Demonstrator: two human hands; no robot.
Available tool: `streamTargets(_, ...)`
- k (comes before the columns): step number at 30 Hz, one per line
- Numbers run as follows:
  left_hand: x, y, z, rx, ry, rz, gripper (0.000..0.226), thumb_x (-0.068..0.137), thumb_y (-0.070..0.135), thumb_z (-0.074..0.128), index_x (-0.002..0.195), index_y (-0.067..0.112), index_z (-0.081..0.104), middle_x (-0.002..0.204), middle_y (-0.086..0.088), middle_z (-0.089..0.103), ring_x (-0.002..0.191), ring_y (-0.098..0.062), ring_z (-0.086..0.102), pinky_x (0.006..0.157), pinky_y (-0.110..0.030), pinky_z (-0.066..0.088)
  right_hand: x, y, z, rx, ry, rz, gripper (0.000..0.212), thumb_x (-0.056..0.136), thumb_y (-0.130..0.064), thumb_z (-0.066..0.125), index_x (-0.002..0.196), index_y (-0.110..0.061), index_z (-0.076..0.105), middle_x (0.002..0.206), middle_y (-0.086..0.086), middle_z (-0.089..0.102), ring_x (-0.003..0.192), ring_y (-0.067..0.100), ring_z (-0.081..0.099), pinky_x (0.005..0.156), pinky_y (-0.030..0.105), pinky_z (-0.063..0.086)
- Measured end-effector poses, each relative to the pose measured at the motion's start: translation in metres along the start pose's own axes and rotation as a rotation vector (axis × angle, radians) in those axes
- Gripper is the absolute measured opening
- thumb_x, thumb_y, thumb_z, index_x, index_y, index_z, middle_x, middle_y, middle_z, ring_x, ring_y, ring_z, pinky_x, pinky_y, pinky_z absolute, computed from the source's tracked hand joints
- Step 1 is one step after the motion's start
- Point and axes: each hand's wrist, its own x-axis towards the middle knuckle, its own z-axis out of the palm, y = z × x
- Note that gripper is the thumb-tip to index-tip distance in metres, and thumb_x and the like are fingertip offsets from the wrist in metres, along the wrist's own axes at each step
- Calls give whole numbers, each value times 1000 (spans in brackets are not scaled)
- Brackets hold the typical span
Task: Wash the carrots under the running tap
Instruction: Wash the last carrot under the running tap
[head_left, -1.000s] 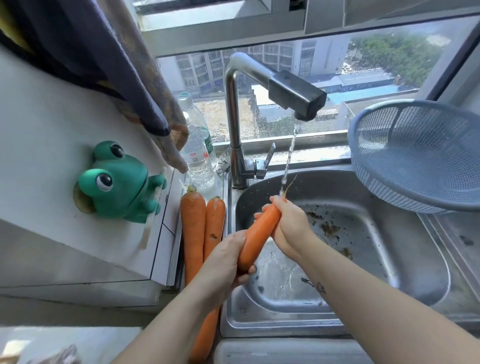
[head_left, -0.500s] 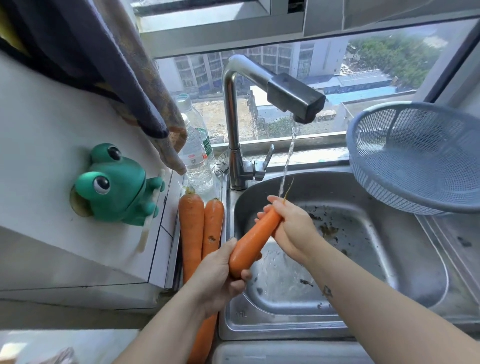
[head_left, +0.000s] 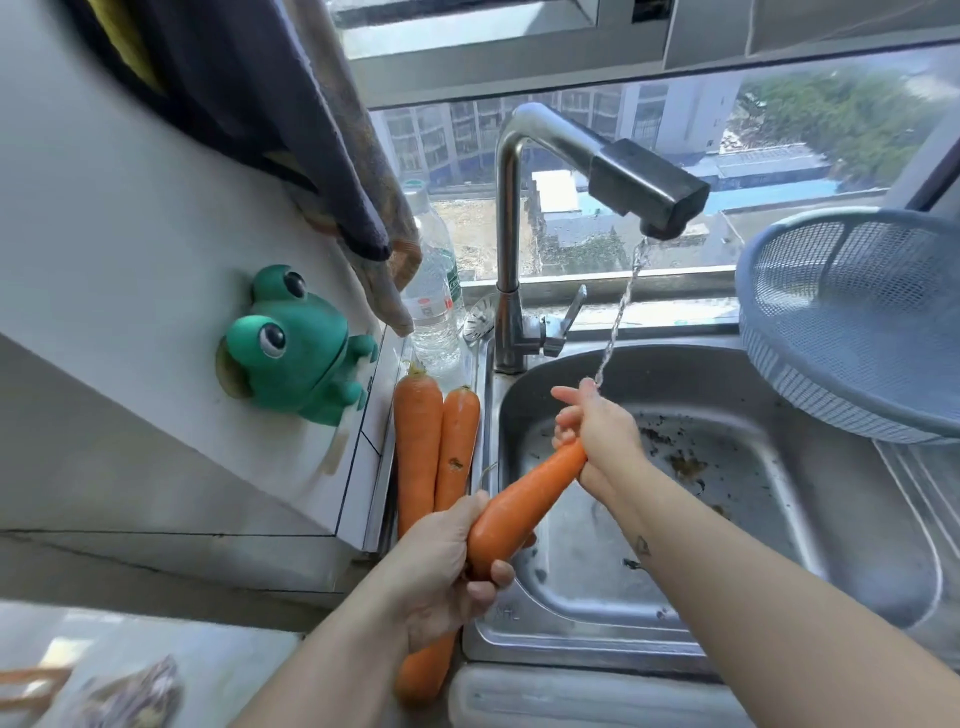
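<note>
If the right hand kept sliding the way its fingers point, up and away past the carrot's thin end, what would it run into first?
Most likely the thin stream of tap water, which already falls at the fingers of the right hand. Beyond that, the steel tap's upright pipe seems next, though depth is hard to judge.

A smooth orange carrot (head_left: 522, 506) slants over the stainless steel sink basin (head_left: 779, 519), its thick end low at the near left and its narrow tip raised toward the thin stream of water (head_left: 618, 317) falling from the steel tap with the dark spout head (head_left: 644, 189). Two more long orange carrots (head_left: 434, 457) lie side by side, touching, on the ledge just left of the sink rim, leafy stub ends pointing toward the window.
</note>
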Motion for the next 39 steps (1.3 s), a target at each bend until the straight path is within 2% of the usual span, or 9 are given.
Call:
streamTargets(3,-2,0,-3,-6,1,4,40,100,32,44,117,-3,49,87,-20,70,47,-14,47,31,-14,32,-1,-3,3,31,-5,39,39,104,-33,38,94,-5,64,47,-3,43,39,6,34,41,17,32)
streamTargets(6,-3,1,-2,-31,5,6,38,100,32,43,114,-3,51,84,-19,70,44,-13,46,30,-13,29,-10,0,5,100,-21,-20,20,103,-14,40,111,-8,58,71,4,60,49,9,41,52,21,38)
streamTargets(9,0,2,-1,-57,3,4,40,100,32,44,117,-4,49,85,-20,69,44,-13,47,31,-14,30,-16,6,4,120,-13,-98,21,102,-4,39,118,-7,52,83,8,65,52,9,46,55,22,43)
streamTargets(16,10,10,8,-100,-43,-42,41,98,32,47,120,-3,49,88,-21,68,43,-13,47,29,-15,31,-5,-15,-6,147,-45,52,50,101,-45,36,92,-6,66,59,1,66,52,11,54,56,24,47)
streamTargets(21,28,16,13,-237,-179,-179,44,94,28,48,122,-6,48,85,-21,64,38,-12,48,27,-16,34,-8,-17,-20,296,-280,131,43,105,-32,29,128,-1,46,110,15,63,95,25,63,81,35,50)
streamTargets(27,43,19,26,-317,-293,-254,43,95,27,46,124,-4,47,82,-20,61,35,-11,49,29,-16,37,-8,-15,-30,69,-225,-15,35,102,-18,43,133,-3,41,121,21,59,101,27,65,84,38,55)
streamTargets(32,51,22,31,-289,-280,-246,44,97,31,44,120,-7,49,84,-19,62,35,-11,48,30,-15,37,-5,-12,-46,-270,-287,-166,78,89,-6,64,150,-22,17,122,7,55,104,24,65,84,36,57)
streamTargets(36,50,20,31,-265,-265,-240,45,98,32,43,122,-6,46,83,-19,62,36,-11,49,30,-14,37,3,-19,-49,-361,-196,-191,24,95,-17,58,118,-11,56,116,19,63,101,26,65,78,36,59)
streamTargets(39,51,23,32,-264,-255,-232,45,99,31,42,125,-6,44,83,-19,62,36,-11,49,30,-15,37,5,-20,-44,-284,-150,-157,23,99,-19,50,117,-7,57,113,20,65,99,26,66,76,36,58)
